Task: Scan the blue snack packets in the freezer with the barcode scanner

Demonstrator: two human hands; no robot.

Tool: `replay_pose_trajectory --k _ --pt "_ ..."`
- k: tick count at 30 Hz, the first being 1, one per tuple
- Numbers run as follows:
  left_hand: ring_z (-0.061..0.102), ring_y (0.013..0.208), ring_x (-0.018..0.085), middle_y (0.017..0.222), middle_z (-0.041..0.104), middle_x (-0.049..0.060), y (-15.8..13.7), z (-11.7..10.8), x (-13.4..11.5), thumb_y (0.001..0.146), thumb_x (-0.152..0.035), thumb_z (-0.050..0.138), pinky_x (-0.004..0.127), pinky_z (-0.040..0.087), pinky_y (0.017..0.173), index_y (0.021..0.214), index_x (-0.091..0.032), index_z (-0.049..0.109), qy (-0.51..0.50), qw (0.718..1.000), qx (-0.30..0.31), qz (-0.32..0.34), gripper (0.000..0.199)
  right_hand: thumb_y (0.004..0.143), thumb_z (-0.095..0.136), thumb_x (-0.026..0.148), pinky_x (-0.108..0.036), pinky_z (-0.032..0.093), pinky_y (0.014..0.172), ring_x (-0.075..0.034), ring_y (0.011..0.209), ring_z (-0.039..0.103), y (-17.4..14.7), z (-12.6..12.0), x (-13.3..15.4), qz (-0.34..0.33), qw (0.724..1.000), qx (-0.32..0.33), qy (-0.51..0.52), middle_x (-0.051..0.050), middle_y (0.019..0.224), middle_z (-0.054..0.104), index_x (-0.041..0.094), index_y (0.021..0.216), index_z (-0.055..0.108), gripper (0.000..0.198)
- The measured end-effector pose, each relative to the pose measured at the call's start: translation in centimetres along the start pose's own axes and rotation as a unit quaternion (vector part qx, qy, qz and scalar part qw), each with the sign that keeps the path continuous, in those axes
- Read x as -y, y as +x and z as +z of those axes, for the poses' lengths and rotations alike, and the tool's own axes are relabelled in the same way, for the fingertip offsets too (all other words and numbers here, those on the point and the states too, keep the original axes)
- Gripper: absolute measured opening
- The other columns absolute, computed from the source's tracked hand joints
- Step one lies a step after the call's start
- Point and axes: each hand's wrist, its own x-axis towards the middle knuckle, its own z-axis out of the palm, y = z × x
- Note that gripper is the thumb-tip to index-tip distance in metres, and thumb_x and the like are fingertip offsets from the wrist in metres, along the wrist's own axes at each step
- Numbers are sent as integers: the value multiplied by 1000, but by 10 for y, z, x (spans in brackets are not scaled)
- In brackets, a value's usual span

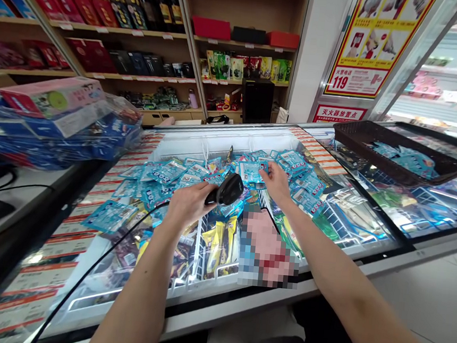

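Note:
My left hand [188,202] is wrapped round the handle of a black barcode scanner [230,190], whose head faces away to the right. A black cord [113,252] runs from it down to the lower left. With its fingers pinched, my right hand [276,182] holds a small light-blue packet [251,171] by its right end, just past the scanner head. Many similar blue packets [168,172] lie heaped on the glass top of a chest freezer around both hands. A blurred pink thing [265,239] rests on the glass near the front edge, between my forearms.
Boxes wrapped in clear plastic [57,119] stand at the left. On the right side of the freezer sits a dark brown tray [449,165] with more blue packets inside. Price labels [51,252] line the glass. Shelves with bottles and boxes [136,32] rise behind.

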Motion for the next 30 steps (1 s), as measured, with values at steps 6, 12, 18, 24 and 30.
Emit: replay_pose_trajectory --k 6,12,18,24,30 --pt "61 84 21 100 65 3 0 1 -1 81 -39 47 27 35 55 110 -27 57 -5 1000 0 2 33 84 49 40 -26 37 62 -13 61 49 -1 1 0 -14 1000 -8 -6 1 73 55 20 93 55 23" --pt "62 83 21 100 66 1 0 2 -1 81 -37 47 28 36 55 111 -28 56 -13 1000 -9 2 32 84 49 39 -25 37 62 -13 61 49 -2 1 0 -6 1000 0 -1 1 73 56 20 94 55 23" --pt "61 86 21 102 65 3 0 2 -1 81 -39 46 28 38 57 113 -26 55 2 1000 0 16 35 83 50 38 -26 38 62 -13 59 50 -2 0 2 1 1000 3 7 1 75 57 20 93 55 21" --pt "61 85 21 101 65 4 -1 3 0 82 -39 45 28 38 57 112 -27 56 6 1000 -3 9 34 83 48 40 -27 41 63 -14 60 51 -2 -6 1 23 999 -8 25 0 74 58 20 94 55 24" --pt "62 88 21 103 65 4 -3 5 11 83 -42 44 28 39 58 115 -26 54 0 999 -37 -24 37 81 49 38 -31 44 64 -16 60 52 4 -14 -8 61 996 -35 49 -1 72 58 20 110 53 34"
